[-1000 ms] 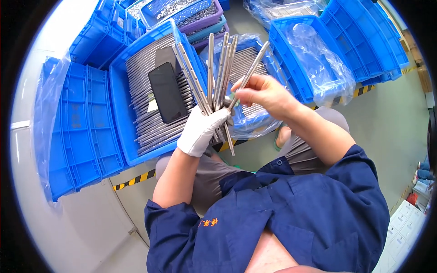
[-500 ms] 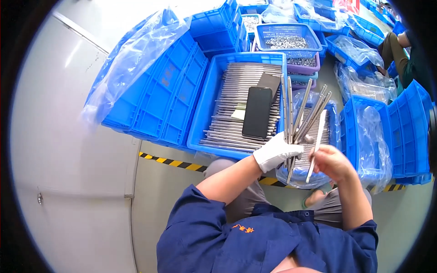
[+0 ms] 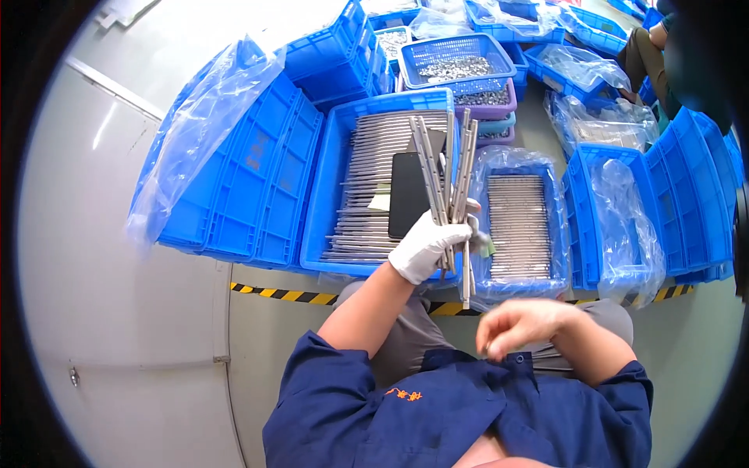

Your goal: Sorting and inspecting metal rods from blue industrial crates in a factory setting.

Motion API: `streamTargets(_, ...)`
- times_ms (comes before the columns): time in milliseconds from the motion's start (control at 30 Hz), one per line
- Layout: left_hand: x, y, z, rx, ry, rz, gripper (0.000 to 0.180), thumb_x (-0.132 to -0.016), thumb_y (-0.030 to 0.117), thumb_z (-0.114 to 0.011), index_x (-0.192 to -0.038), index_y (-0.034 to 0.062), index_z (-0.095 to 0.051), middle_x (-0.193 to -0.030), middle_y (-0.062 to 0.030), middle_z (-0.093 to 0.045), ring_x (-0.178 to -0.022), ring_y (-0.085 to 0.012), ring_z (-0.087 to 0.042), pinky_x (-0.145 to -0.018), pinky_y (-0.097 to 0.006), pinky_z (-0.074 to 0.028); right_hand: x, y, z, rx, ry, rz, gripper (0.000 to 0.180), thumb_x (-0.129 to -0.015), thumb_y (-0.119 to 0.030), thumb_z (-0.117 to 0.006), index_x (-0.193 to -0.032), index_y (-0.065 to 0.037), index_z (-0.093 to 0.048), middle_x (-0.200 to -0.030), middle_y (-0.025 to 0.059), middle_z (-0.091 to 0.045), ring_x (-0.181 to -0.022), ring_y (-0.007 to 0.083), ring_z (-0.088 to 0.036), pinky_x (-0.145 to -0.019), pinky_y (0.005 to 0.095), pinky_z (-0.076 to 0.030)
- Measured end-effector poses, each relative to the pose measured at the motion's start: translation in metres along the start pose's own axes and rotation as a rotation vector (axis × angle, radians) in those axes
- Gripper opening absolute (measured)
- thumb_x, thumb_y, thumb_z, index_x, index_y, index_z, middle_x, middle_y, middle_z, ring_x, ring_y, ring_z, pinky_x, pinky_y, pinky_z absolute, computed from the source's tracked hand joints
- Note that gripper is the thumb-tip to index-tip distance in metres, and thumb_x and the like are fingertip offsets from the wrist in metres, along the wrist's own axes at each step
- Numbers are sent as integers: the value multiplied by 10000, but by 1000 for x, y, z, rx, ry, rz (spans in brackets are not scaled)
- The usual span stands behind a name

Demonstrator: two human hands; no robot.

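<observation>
Left hand (image 3: 425, 248), white glove, fingers closed tight around a bundle of long metal strips (image 3: 446, 175); strips fan out upward from the fist, a few stubs sticking out below it toward the lap. Bundle sits in the air over the gap between two crates: the big blue crate (image 3: 328, 210) on the left, full of the same flat strips laid in rows, and a smaller blue crate (image 3: 558, 234) on the right, lined with clear plastic and holding shorter grey pieces stacked neatly. A black phone (image 3: 409, 193) lies on top of the strips in the big crate, just behind the bundle from this view. Right hand (image 3: 521, 327), bare, is low near the chest, well apart from the bundle, fingers curled in and pinched together; something small may be between the fingertips, can't tell. Blue work jacket (image 3: 437, 413) fills the lower frame. Left of the big crate: empty blue crates (image 3: 257, 179) tipped on their sides with a clear plastic bag (image 3: 199, 132) draped over them. Behind: a blue mesh basket (image 3: 460, 62) of small metal parts stacked on a purple basket (image 3: 488, 100). More bag-lined blue crates (image 3: 663, 203) to the right. Yellow-black hazard tape (image 3: 296, 296) runs along the floor under the crates' near edge. Another person (image 3: 651, 47) partly in view top right
</observation>
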State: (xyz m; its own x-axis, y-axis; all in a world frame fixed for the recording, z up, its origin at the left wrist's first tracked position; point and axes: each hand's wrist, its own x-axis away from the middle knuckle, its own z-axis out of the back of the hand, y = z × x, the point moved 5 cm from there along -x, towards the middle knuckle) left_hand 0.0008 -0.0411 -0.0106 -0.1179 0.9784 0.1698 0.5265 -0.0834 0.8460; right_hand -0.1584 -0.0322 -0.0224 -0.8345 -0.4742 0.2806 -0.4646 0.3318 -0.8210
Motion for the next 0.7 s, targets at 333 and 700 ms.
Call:
streamTargets(333, 10, -36, -24, -566, -209, 300, 317, -722, 201, -594, -980, 22, -551, -726, -13, -527, -649, -80, -474, -595, -224, -403, 79, -49, 100, -381, 849, 911, 165, -839, -191, -511, -929, -53, -525, -874, 41, -577, -760, 99, -551, -659, 245, -456)
streamTargets(700, 10, -32, -20, -503, -27, 214, 237, -717, 189, -596, -864, 6, -558, -668, -24, -538, -600, -95, -502, -554, -236, -426, 90, -53, 91, -44, 980, 698, 138, -755, -69, -592, -884, -41, -550, -811, 45, -588, -714, 81, -528, -611, 197, -428)
